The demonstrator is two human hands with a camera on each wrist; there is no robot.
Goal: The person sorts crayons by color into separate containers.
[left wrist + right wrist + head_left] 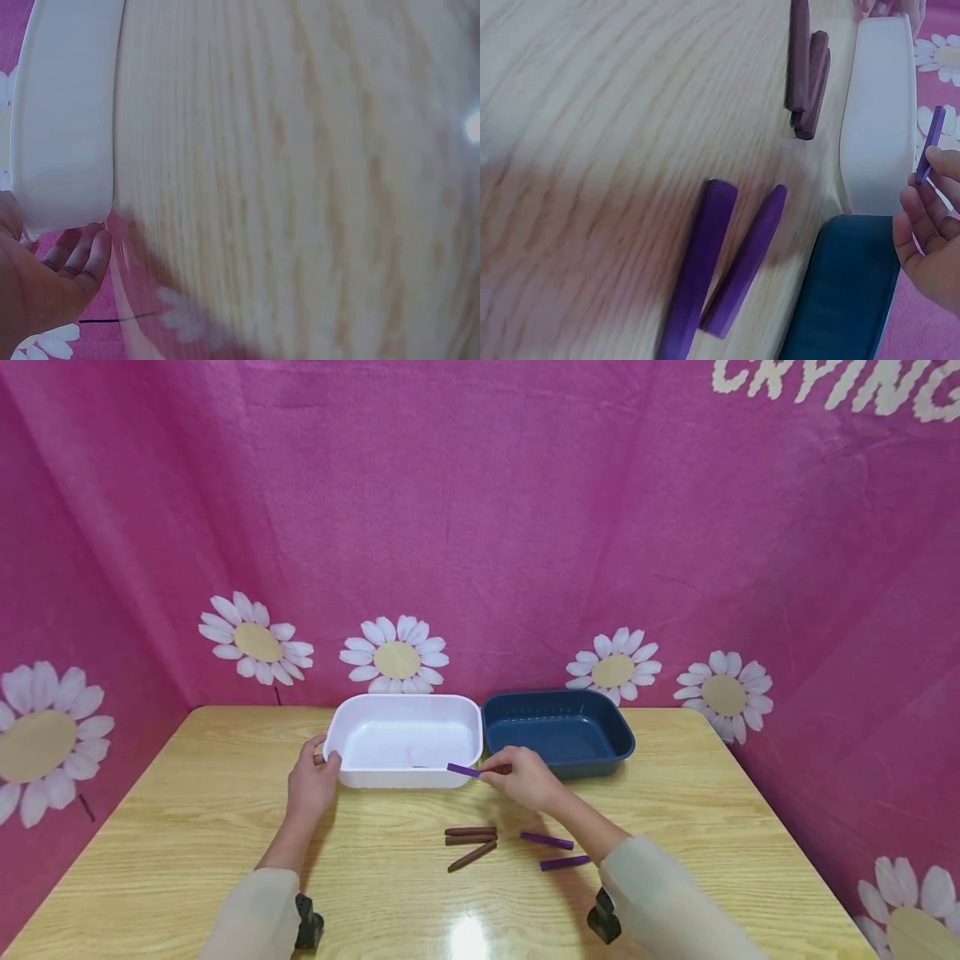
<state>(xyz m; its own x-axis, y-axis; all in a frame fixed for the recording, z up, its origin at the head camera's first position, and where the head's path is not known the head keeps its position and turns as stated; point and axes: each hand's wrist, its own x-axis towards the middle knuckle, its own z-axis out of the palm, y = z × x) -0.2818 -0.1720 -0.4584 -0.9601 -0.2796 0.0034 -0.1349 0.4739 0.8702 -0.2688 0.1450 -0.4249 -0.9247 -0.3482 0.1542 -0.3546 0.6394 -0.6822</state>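
Observation:
My right hand (525,778) pinches a purple crayon (463,770) between thumb and fingers, over the front right corner of the white bin (397,778). In the right wrist view that crayon (932,139) points up from the fingertips. At the bin's left end, my left hand (311,781) grips the rim with the thumb at its edge and fingers outside. Two purple crayons (547,841) lie on the table under my right forearm. Several brown crayons (471,840) lie together left of them. A thin dark line shows inside the white bin; I cannot tell what it is.
A dark blue bin (592,769) stands against the right side of the white one, near the back of the wooden table (375,877). Behind the table hangs a pink cloth (465,543) with white daisies.

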